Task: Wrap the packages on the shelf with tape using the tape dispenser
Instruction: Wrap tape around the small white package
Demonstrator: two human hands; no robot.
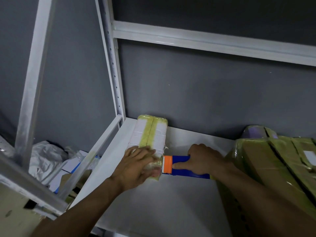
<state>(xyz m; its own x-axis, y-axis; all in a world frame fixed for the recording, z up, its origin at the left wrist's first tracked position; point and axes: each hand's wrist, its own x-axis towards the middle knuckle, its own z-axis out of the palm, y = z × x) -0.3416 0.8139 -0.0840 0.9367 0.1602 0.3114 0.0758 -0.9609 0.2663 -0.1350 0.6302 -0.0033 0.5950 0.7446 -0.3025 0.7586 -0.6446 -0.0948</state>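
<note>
The package [151,134] at the far left of the white shelf [171,202] is showing white panels with a broad yellowish band of tape running down its middle, and the tape dispenser [182,166] just right of it is showing a deep blue body with an orange front. The wall [205,91] behind is looking dark grey. The boxes [273,166] at the right are showing brown cardboard under glossy yellow-green tape, and blue-and-white cartons [70,165] are lying at the near left beside a pale grey-white sack [44,156].
</note>
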